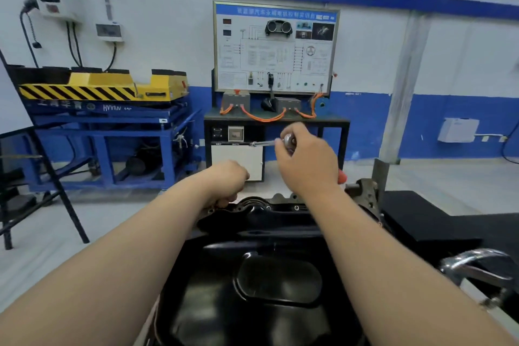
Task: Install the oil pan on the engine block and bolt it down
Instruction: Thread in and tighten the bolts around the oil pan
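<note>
The black oil pan (261,284) lies over the engine block and fills the lower middle of the head view. Bolt holes and a bolt head (296,208) show along its far flange. My right hand (306,160) is raised above the far edge, shut on a chrome ratchet wrench (266,143) whose shaft points left. My left hand (227,180) is curled down at the far left corner of the flange; its fingertips are hidden, so I cannot tell what they hold.
A grey metal part of the engine stand (365,191) rises at the far right of the pan. A chrome handle (477,264) sits at the right. Beyond are a training bench (276,121), a blue lift table (106,132) and a black frame (42,177).
</note>
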The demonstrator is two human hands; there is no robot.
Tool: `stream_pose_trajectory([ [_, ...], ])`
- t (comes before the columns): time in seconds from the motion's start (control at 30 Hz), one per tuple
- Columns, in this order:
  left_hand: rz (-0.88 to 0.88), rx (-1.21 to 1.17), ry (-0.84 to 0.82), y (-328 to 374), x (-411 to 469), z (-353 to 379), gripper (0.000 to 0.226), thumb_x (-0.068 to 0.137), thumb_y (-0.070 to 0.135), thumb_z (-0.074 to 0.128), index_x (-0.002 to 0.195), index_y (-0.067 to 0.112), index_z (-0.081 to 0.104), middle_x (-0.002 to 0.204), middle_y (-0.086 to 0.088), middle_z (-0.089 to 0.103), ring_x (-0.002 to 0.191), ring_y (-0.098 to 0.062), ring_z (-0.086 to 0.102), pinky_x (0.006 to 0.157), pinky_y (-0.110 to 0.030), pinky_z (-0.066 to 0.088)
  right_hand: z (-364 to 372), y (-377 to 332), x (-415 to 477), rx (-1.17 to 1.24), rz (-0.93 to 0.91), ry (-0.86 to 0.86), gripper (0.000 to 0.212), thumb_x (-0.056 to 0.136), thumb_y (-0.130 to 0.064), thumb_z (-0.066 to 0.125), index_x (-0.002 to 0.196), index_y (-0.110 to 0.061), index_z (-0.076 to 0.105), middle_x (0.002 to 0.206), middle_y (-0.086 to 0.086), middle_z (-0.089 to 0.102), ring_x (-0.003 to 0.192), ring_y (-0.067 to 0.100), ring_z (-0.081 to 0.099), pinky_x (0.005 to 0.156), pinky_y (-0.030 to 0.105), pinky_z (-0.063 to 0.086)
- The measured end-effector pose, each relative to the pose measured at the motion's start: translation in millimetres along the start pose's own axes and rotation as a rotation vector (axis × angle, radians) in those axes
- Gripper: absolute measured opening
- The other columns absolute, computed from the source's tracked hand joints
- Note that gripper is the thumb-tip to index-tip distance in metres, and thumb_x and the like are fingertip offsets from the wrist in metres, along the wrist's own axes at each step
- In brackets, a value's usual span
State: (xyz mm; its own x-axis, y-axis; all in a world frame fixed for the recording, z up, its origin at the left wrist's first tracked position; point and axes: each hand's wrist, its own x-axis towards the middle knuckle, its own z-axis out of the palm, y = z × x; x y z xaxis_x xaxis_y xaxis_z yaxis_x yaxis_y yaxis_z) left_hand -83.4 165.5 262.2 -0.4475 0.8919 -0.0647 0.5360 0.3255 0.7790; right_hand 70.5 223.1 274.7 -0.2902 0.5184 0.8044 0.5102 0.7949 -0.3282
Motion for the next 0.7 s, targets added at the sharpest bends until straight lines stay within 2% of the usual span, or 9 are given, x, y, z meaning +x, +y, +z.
stream_pose_trajectory([
  [0.07, 0.049, 0.094, -0.026, -10.1, 7.7, -7.9, 0.018, 0.089, 0.014, 0.036, 0.1, 0.019, 0.05, 0.074, -0.007, 0.053, 0.049, -0.019, 0.044, 0.045, -0.022, 0.034, 14.4, 11.1, -4.6, 0.031, 0.079, 0.023, 0.01, 0.09, -0.033, 0.056, 0.091, -0.023, 0.055, 0.069, -0.004, 0.061, 0.067, 0.025, 0.058, 0.061, 0.035, 0.048],
  [0.13, 0.069, 0.061, -0.084, -20.1, 11.8, -15.2, 0.022, 0.09, 0.016, 0.035, 0.107, 0.025, 0.046, 0.072, -0.006, 0.052, 0.047, -0.017, 0.04, 0.043, -0.021, 0.029, 19.3, 20.8, -4.1, 0.074, 0.123, 0.103, 0.008, 0.089, -0.033, 0.056, 0.087, -0.026, 0.052, 0.062, -0.008, 0.056, 0.06, 0.021, 0.054, 0.052, 0.03, 0.043],
  [0.2, 0.103, 0.059, -0.107, -26.0, 13.1, -18.9, 0.016, 0.095, 0.022, 0.038, 0.102, 0.023, 0.052, 0.069, -0.004, 0.049, 0.041, -0.013, 0.037, 0.04, -0.02, 0.027, 20.0, 23.0, -5.0, 0.077, 0.072, 0.135, 0.009, 0.089, -0.031, 0.057, 0.086, -0.025, 0.053, 0.059, -0.009, 0.055, 0.056, 0.02, 0.053, 0.049, 0.028, 0.041],
  [0.3, 0.125, 0.04, -0.112, -30.4, 14.4, -20.0, 0.03, 0.097, 0.033, 0.042, 0.084, 0.015, 0.062, 0.064, 0.0, 0.044, 0.037, -0.01, 0.034, 0.038, -0.017, 0.027, 24.4, 12.6, -9.7, -0.008, -0.074, 0.102, 0.011, 0.086, -0.03, 0.061, 0.087, -0.019, 0.057, 0.06, -0.003, 0.06, 0.054, 0.025, 0.056, 0.049, 0.031, 0.046],
  [0.37, 0.046, -0.086, -0.204, -32.4, 13.8, -19.5, 0.037, 0.098, 0.036, 0.037, 0.082, 0.013, 0.062, 0.06, 0.002, 0.037, 0.036, -0.009, 0.029, 0.036, -0.016, 0.022, 27.6, 4.0, -11.9, -0.017, -0.129, 0.072, 0.014, 0.085, -0.032, 0.061, 0.086, -0.018, 0.058, 0.06, -0.003, 0.06, 0.053, 0.024, 0.056, 0.048, 0.029, 0.043],
  [0.47, -0.081, -0.245, -0.344, -33.3, 11.9, -20.6, 0.035, 0.092, 0.024, 0.03, 0.088, 0.011, 0.062, 0.054, 0.004, 0.028, 0.039, -0.009, 0.02, 0.036, -0.013, 0.015, 28.9, -1.2, -13.2, -0.047, -0.168, 0.047, 0.014, 0.085, -0.031, 0.061, 0.085, -0.018, 0.057, 0.059, -0.003, 0.059, 0.052, 0.025, 0.055, 0.048, 0.029, 0.042],
  [0.6, -0.121, -0.207, -0.477, -34.3, 17.9, -25.8, 0.033, 0.092, 0.016, 0.025, 0.102, 0.012, 0.057, 0.054, 0.005, 0.026, 0.038, -0.007, 0.018, 0.035, -0.013, 0.014, 27.0, 1.1, -16.7, -0.047, -0.109, 0.007, 0.012, 0.086, -0.032, 0.059, 0.087, -0.021, 0.056, 0.06, -0.009, 0.056, 0.053, 0.02, 0.053, 0.049, 0.029, 0.044],
  [0.7, -0.162, -0.186, -0.526, -29.6, 20.0, -26.5, 0.021, 0.092, 0.012, 0.026, 0.098, 0.017, 0.045, 0.052, 0.005, 0.028, 0.037, -0.007, 0.019, 0.034, -0.013, 0.012, 24.9, 5.0, -18.8, -0.069, -0.064, 0.0, 0.012, 0.086, -0.034, 0.059, 0.087, -0.022, 0.056, 0.06, -0.011, 0.052, 0.056, 0.018, 0.052, 0.051, 0.03, 0.045],
])
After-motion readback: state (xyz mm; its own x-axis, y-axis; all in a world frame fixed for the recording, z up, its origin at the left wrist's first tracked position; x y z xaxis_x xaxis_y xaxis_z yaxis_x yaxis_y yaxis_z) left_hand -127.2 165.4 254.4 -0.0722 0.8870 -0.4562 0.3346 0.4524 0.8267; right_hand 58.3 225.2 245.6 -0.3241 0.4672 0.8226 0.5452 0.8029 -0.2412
